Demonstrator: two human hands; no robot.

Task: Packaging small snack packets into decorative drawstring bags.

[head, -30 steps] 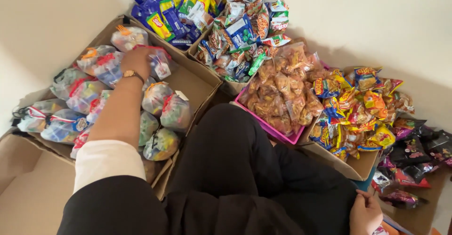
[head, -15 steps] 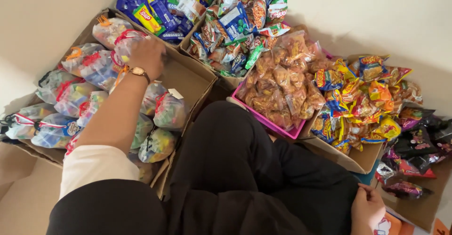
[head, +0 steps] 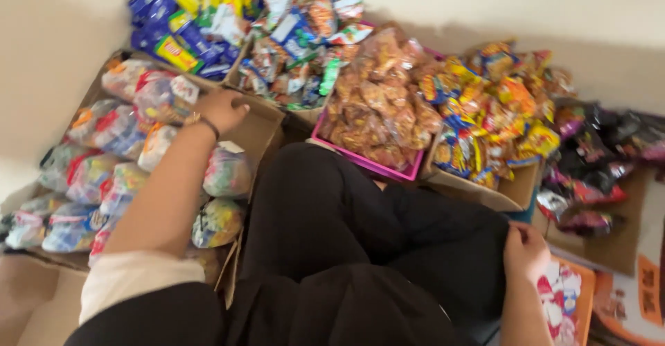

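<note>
My left hand [head: 225, 108] reaches into a cardboard box [head: 262, 130] filled with several clear tied gift bags of mixed sweets. It lies palm down with fingers loosely apart, right beside a gift bag with a red tie [head: 161, 95] at the box's far end, and grips nothing I can make out in the blur. A watch is on that wrist. My right hand [head: 525, 250] rests on my black-trousered knee [head: 325, 200], fingers curled, next to a flat orange-edged packet [head: 564, 297].
Blue and yellow snack packets [head: 180, 27] and mixed small packets [head: 298, 41] fill boxes by the wall. A pink tray [head: 367, 164] holds orange snack bags [head: 377, 103]. Yellow-blue packets [head: 485, 110] and dark packets [head: 596, 159] lie to the right.
My left hand carried a red-tied gift bag leftward to the box's far end and has come off it. The view swung right and blurred. My right hand stayed on my knee.
</note>
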